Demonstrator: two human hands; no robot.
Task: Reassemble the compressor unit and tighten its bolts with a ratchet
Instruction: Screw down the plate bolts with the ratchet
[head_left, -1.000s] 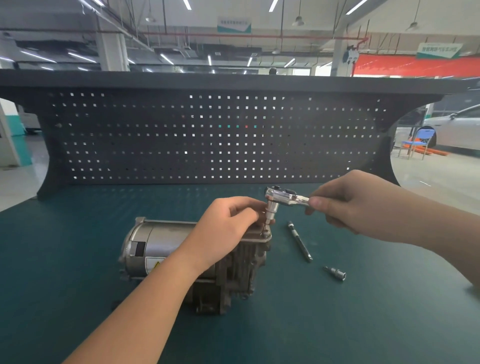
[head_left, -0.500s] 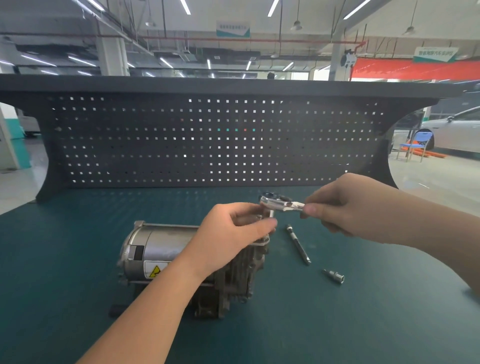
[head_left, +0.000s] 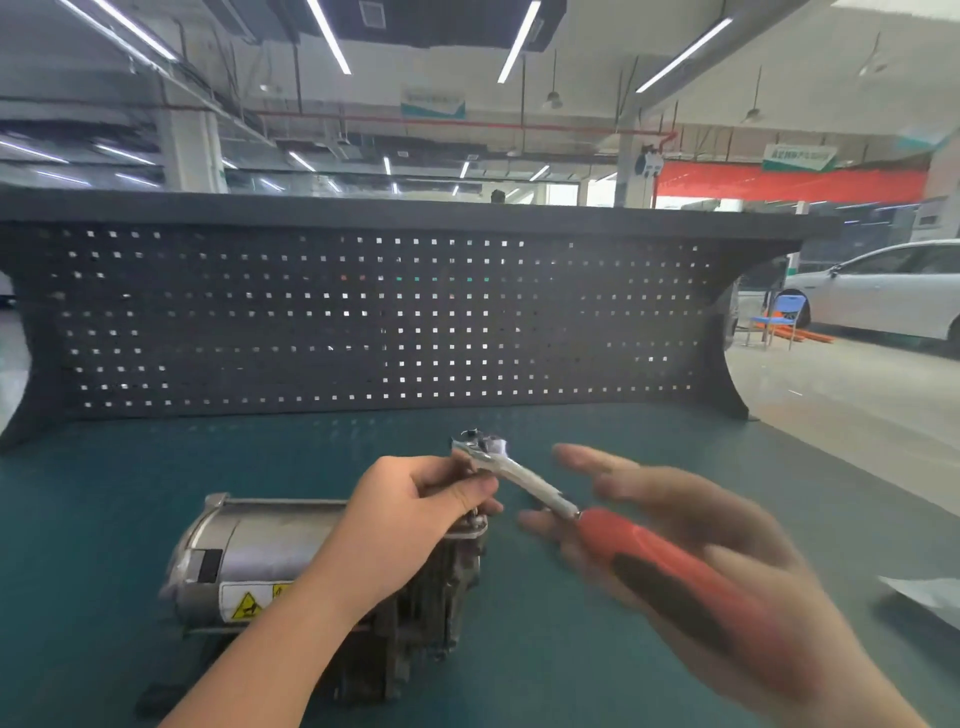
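Green matting covers the desk (head_left: 130, 519), which runs back to a dark pegboard (head_left: 363, 312) standing along its far edge, well beyond both hands. Past the right hand the desk's right edge cuts diagonally, and beyond it lies bare workshop floor with a white car (head_left: 883, 296) and a blue chair (head_left: 784, 312) far off.

Near the front of the desk lies the compressor (head_left: 270, 561) on its side, its silver barrel out to the left of the left hand and its darker finned end under that hand. The left hand (head_left: 410, 514) is curled over this end, fingers and thumb pinching the ratchet (head_left: 524, 480) just below its head, which stands above the unit's top right corner. From there the ratchet's metal shank slopes down toward the right hand (head_left: 691, 561), and its orange and black handle lies across that palm. This hand is blurred; its fingers look spread and straight, not wrapped round the handle. Bare matting stretches on all sides of the hands. A pale sheet (head_left: 924, 595) lies at the desk's right edge, right of the right hand.
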